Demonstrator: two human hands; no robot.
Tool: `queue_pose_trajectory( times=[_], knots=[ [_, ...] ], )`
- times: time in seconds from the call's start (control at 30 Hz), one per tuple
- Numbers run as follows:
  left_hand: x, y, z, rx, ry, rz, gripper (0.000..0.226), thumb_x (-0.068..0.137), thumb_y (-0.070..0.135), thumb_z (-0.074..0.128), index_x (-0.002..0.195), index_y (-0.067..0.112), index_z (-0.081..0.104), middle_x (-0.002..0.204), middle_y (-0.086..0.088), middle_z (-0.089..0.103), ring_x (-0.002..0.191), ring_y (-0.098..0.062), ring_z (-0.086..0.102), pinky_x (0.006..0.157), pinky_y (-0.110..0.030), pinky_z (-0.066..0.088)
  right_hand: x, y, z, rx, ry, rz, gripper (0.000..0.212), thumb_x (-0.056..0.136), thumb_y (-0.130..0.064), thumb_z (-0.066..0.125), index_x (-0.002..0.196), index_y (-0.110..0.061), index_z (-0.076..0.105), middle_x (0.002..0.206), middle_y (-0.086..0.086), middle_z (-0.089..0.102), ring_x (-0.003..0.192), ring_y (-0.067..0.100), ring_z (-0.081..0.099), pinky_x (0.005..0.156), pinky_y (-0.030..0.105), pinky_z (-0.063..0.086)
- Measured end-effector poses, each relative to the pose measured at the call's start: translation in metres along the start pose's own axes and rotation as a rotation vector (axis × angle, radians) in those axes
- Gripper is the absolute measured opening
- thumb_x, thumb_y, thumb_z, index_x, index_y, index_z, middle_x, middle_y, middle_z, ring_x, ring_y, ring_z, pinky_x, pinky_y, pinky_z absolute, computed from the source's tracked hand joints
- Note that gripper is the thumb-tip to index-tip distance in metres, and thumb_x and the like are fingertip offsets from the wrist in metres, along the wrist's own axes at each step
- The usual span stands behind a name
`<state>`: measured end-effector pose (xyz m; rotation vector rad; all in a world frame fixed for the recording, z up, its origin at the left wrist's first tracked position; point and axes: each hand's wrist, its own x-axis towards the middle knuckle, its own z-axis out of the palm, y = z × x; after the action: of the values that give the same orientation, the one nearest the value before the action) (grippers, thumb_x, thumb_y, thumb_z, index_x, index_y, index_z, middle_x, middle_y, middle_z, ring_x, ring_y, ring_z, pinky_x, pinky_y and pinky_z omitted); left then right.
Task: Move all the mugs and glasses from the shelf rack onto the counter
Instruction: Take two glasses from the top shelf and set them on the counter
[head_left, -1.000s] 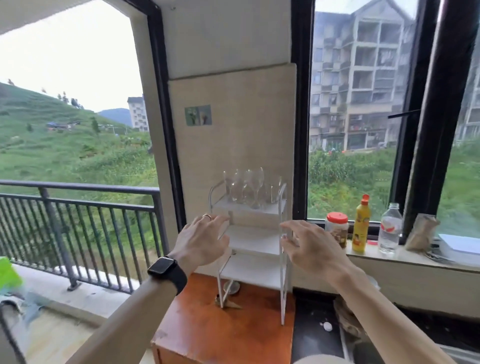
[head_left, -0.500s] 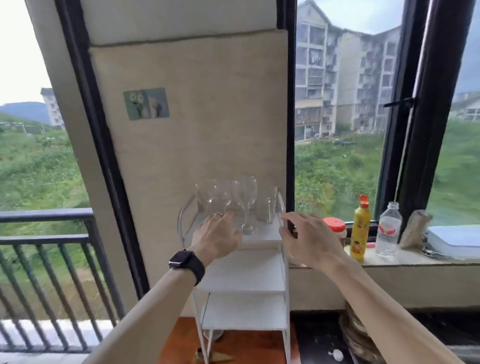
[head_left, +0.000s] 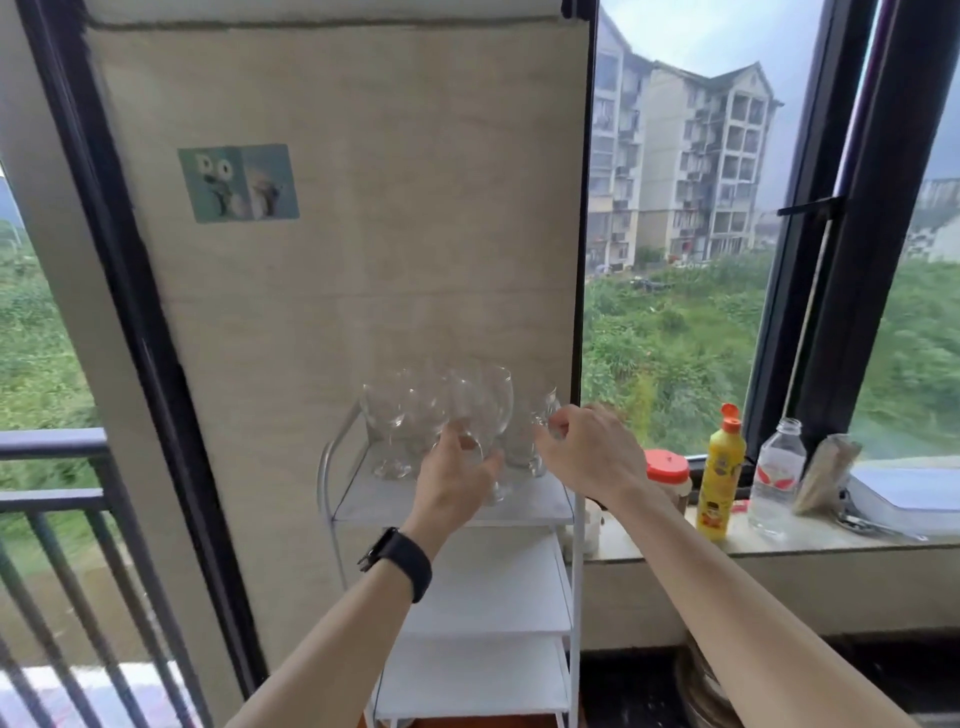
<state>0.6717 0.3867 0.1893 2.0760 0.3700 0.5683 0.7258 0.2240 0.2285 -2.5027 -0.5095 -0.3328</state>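
Two hands had gone up a full tier within the second, from level with the middle shelf to the top shelf (head_left: 363, 501) of the shelf rack (head_left: 574, 597). The viewpoint had closed in on the rack too.

Left hand (head_left: 454, 486) had thumb and fingers wrapped round the front wine glass (head_left: 491, 410), low on the bowl, near the shelf's front edge. Its base looked to be on the shelf, but blur left that unsure. Right hand (head_left: 589, 460) was at the shelf's right edge with fingers curled at the rightmost glass (head_left: 522, 452); couldn't tell if they had closed on it. Hands were close together, not touching. The other glasses (head_left: 387, 421) stood bunched toward the shelf's back edge, untouched.

My read: first pick-up just starting, no glassware on the counter (head_left: 841, 545), task barely begun. The glasses were packed tight, so lifting one risked clipping its neighbour.

Room: a big window (head_left: 675, 338) on the right, a beige wall panel (head_left: 363, 208) behind the rack, a balcony railing (head_left: 52, 447) on the left. The counter ran right from the rack under the window. Near its left end stood a water bottle (head_left: 776, 483), a yellow bottle (head_left: 719, 483) and a red-lidded jar (head_left: 667, 467), the jar just beside the rack. A small sticker (head_left: 239, 182) was on the panel.
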Motion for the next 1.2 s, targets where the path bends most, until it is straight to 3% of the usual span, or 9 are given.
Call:
queue_pose_trajectory(
  times=[0.1,0.17,0.33,0.5,0.7,0.8,0.9,1.1,1.2],
  knots=[
    [0.008,0.005,0.002,-0.128,-0.003,-0.035,0.041,0.086,0.037,0.071,0.119,0.029,0.048,0.098,0.009,0.064,0.079,-0.022,0.073,0.073,-0.034,0.056,0.011,-0.005,0.006,-0.024,0.006,0.034,0.052,0.092,-0.059,0.049,0.057,-0.021,0.054,0.087,0.002,0.064,0.082,0.026,0.062,0.075,0.038,0.053],
    [0.01,0.007,0.003,-0.177,-0.005,-0.027,0.039,0.086,0.035,0.073,0.114,0.027,0.047,0.091,0.01,0.065,0.067,-0.017,0.073,0.062,-0.03,0.055,0.016,-0.006,0.008,-0.038,0.013,0.05,0.054,0.094,-0.057,0.05,0.055,-0.019,0.052,0.082,0.003,0.064,0.078,0.028,0.063,0.071,0.037,0.052],
    [0.005,0.005,-0.004,-0.276,-0.027,-0.012,0.05,0.08,0.041,0.079,0.116,0.026,0.047,0.101,0.006,0.066,0.054,-0.008,0.065,0.049,-0.019,0.049,0.018,0.0,0.007,-0.003,0.015,0.028,0.055,0.095,-0.049,0.055,0.052,-0.016,0.046,0.064,-0.002,0.051,0.063,0.023,0.055,0.058,0.031,0.04],
    [-0.008,0.006,-0.024,-0.317,-0.013,0.043,0.057,0.077,0.048,0.081,0.118,0.026,0.048,0.104,-0.001,0.065,0.057,-0.012,0.064,0.059,-0.03,0.056,0.003,-0.005,0.006,0.048,0.027,0.015,0.055,0.095,-0.047,0.056,0.051,-0.016,0.042,0.052,-0.002,0.048,0.054,0.021,0.049,0.051,0.032,0.034],
    [-0.03,0.007,-0.057,-0.235,-0.043,0.101,0.062,0.072,0.055,0.08,0.118,0.026,0.051,0.1,-0.002,0.067,0.058,-0.014,0.065,0.064,-0.039,0.059,-0.029,-0.016,0.012,0.283,-0.098,0.085,0.038,0.1,-0.045,0.047,0.078,-0.017,0.062,0.084,-0.002,0.076,0.079,0.021,0.067,0.069,0.034,0.05],
    [-0.044,-0.001,-0.069,-0.244,-0.047,0.098,0.056,0.077,0.045,0.082,0.118,0.021,0.052,0.106,-0.006,0.067,0.059,-0.018,0.064,0.066,-0.043,0.058,-0.046,-0.026,0.016,0.643,-0.181,0.21,0.036,0.1,-0.045,0.047,0.088,-0.016,0.065,0.083,-0.004,0.075,0.05,0.006,0.064,0.046,0.022,0.049],
    [-0.061,-0.014,-0.08,-0.307,-0.055,0.08,0.056,0.075,0.041,0.084,0.116,0.018,0.053,0.109,-0.014,0.065,0.058,-0.019,0.062,0.06,-0.039,0.056,-0.061,-0.033,0.018,0.793,-0.175,0.237,0.045,0.102,-0.051,0.045,0.084,-0.014,0.065,0.078,-0.001,0.069,0.043,0.006,0.059,0.039,0.019,0.044],
    [-0.098,-0.04,-0.087,-0.362,-0.16,0.09,0.063,0.071,0.037,0.086,0.122,0.017,0.054,0.104,-0.014,0.064,0.06,-0.018,0.063,0.056,-0.031,0.054,-0.12,-0.012,0.025,0.809,-0.074,0.117,0.045,0.102,-0.05,0.045,0.082,-0.014,0.064,0.067,-0.01,0.066,0.051,0.007,0.059,0.053,0.027,0.046],
    [-0.118,-0.051,-0.073,-0.374,-0.203,0.073,0.06,0.072,0.037,0.085,0.121,0.018,0.056,0.098,-0.009,0.064,0.059,-0.016,0.062,0.055,-0.031,0.053,-0.166,0.015,0.032,0.709,-0.018,0.074,0.043,0.101,-0.056,0.042,0.079,-0.025,0.061,0.071,-0.011,0.067,0.052,0.005,0.061,0.054,0.025,0.046]
  ],
)
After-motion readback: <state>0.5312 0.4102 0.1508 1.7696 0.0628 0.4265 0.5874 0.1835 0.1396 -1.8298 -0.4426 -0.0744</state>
